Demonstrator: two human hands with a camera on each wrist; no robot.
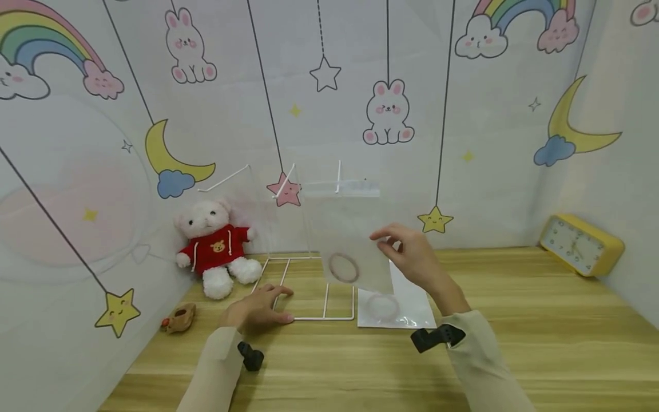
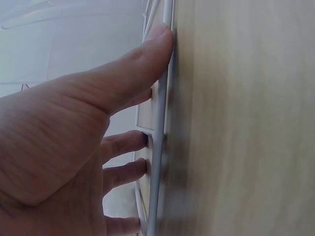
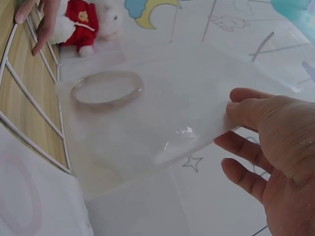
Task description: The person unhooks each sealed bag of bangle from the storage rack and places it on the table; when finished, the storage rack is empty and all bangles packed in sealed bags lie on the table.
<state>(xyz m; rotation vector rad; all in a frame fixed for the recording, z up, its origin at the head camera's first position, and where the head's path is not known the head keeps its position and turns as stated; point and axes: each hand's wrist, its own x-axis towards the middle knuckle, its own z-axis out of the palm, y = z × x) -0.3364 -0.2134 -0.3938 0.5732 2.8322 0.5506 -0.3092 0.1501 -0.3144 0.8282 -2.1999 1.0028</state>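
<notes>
Head view: left hand (image 1: 259,312) lies flat, pressing the white wire rack (image 1: 314,289) base on the table (image 1: 515,332); right hand (image 1: 412,257) pinches a clear bag (image 1: 350,234) with a bangle (image 1: 343,267) inside, hanging on the rack. Left wrist: fingers (image 2: 128,142) straight against the wire. Right wrist: thumb and fingers (image 3: 246,113) pinch the bag edge; bangle low inside.

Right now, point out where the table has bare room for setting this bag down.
Bare wood lies right of the flat bag up to the yellow clock, and along the near edge. Crowded: the left, with the wire rack under the left hand, plush bear and the right hand's held bag.
</notes>
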